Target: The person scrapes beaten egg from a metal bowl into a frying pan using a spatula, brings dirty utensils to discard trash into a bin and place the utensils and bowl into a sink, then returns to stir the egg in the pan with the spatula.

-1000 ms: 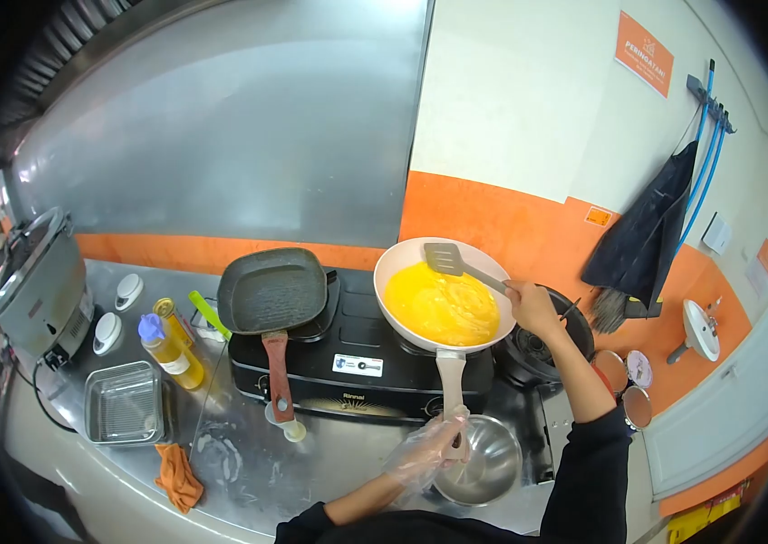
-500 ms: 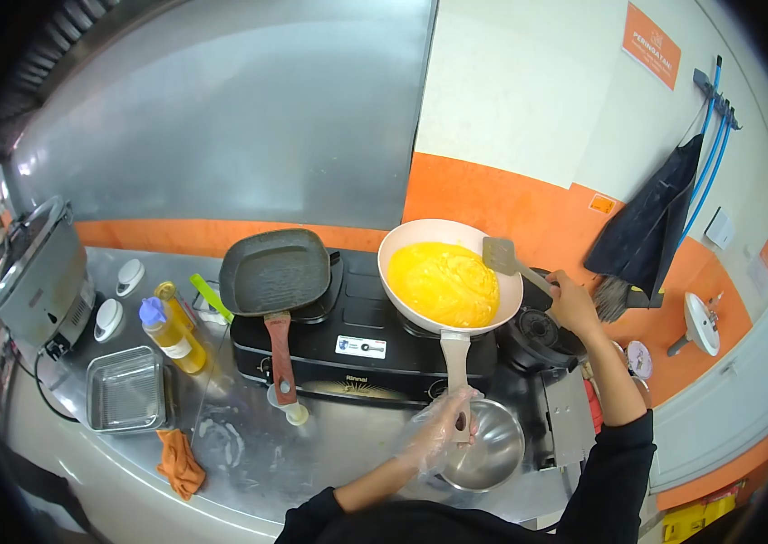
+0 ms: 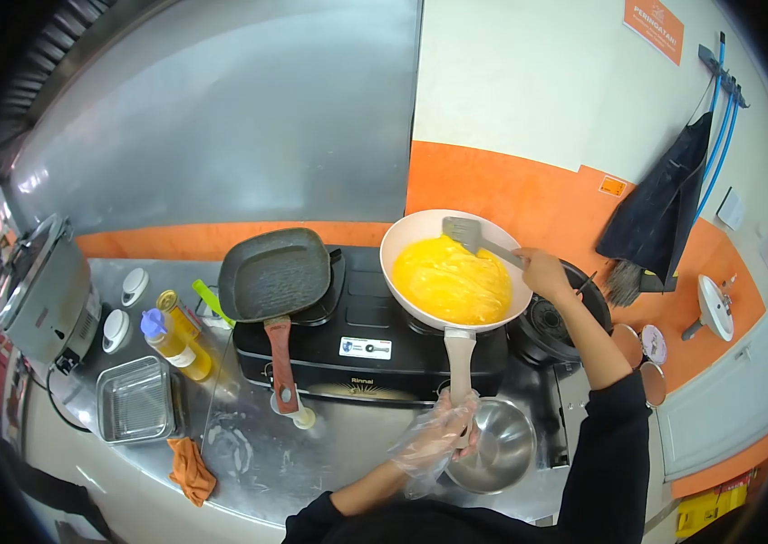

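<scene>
Left hand [image 3: 443, 426], in a clear plastic glove, grip wrapped around the handle of the cream frying pan [image 3: 407, 234]; pan sits over the right burner of the black Rinnai gas stove [image 3: 370, 317], handle toward the person. Right hand [image 3: 547, 275], bare, grip closed on the grey spatula [image 3: 468, 234] by its handle, at the pan's right rim. Blade is inside the pan at the far edge of the yellow egg-like mixture [image 3: 447, 288]; can't tell if it's pressing on the pan floor. Steel mixing bowl [image 3: 498, 446] on the bench [image 3: 338, 467], just right of the left hand, partly behind it. Black square grill pan [image 3: 275, 279] on the left burner, reddish-brown handle toward the person. Orange cloth [image 3: 192, 471] lies near the bench's front edge, left.
</scene>
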A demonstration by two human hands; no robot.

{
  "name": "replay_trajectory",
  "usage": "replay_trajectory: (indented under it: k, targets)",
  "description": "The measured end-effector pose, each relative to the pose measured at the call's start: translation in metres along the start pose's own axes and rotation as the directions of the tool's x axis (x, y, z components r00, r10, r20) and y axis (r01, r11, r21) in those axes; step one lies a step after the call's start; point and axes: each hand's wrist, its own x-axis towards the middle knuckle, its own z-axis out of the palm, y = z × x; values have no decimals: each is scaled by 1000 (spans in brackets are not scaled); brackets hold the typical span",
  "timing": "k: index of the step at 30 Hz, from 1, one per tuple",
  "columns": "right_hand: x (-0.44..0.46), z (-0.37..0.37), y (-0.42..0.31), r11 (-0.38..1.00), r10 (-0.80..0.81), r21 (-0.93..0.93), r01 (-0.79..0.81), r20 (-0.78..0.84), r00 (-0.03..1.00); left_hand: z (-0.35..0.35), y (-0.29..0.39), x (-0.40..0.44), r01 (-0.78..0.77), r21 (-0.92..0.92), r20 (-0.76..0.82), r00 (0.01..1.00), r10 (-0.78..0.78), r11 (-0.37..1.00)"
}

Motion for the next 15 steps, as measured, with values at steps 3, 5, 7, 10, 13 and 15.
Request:
replay_trajectory:
  k: [3,5,7,10,13,15]
  targets:
    - [5,5,-17,998,-70,18,68,123,990,-2,-5,2,-17,-36,49,999,19,999]
    - [-6,-6,-23,967,-252,41,251,15,968,-2,-5,3,2,-29,31,1000,-1,1000]
    - [-32,-27,-39,968,-250,-25,249,-19,968,1,-3,3,16,-24,20,1000,-15,1000]
    - [-65,-58,-56,972,-180,-161,169,-58,982,7,4,3,28,-150,-43,998,-35,988]
    - [-73,-64,-50,967,-73,-252,46,-97,993,7,3,5,29,-323,-84,995,-60,946]
    - [-68,-65,-32,971,-42,-239,7,-139,989,4,-5,10,-75,-276,-83,995,54,958]
